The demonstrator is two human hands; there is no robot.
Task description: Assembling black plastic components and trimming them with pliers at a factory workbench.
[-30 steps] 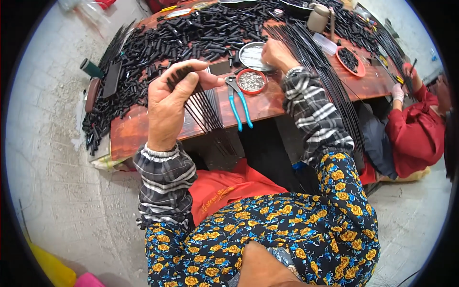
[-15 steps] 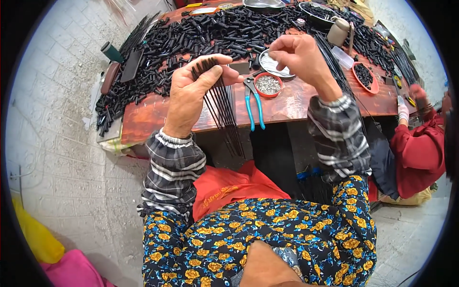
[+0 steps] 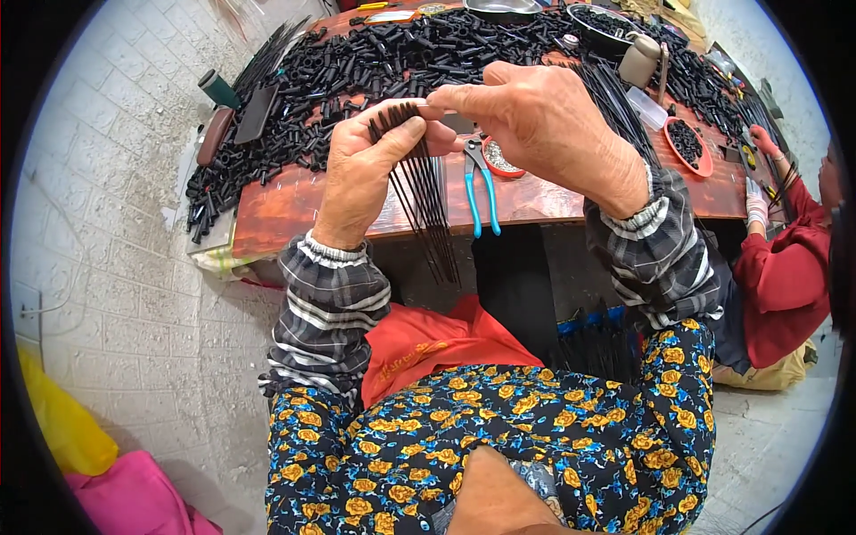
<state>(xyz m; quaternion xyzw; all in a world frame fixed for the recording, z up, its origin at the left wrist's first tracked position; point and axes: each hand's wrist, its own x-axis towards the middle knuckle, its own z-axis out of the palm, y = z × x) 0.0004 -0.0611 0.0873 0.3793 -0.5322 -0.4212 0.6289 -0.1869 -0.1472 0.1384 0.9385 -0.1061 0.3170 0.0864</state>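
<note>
A fanned bundle of thin black rods (image 3: 428, 214) is gripped between the thumb and fingers of my left hand (image 3: 357, 174), over the table's near edge. The rod tops stick up past the thumb, and their long ends hang down. My right hand (image 3: 562, 125) is brought in beside the rod tops, its index finger and thumb pressed together close to the left fingertips. What it pinches, if anything, is too small to make out. Below it are blue-handled pliers (image 3: 481, 196) and a small red dish (image 3: 502, 159) of tiny silvery pieces, partly covered by the right hand.
Short black tubes (image 3: 392, 58) are heaped across the reddish table (image 3: 276, 209). A dark phone-like slab (image 3: 257, 114) and a green cup (image 3: 218, 87) lie at the left. Rightward are a beige jug (image 3: 638, 61), a red dish of black parts (image 3: 687, 144) and a co-worker's red sleeve (image 3: 774, 267).
My right hand has moved left and down from above the round white dish to the rod tops, now covering that dish. The left hand keeps its grip on the rods.
</note>
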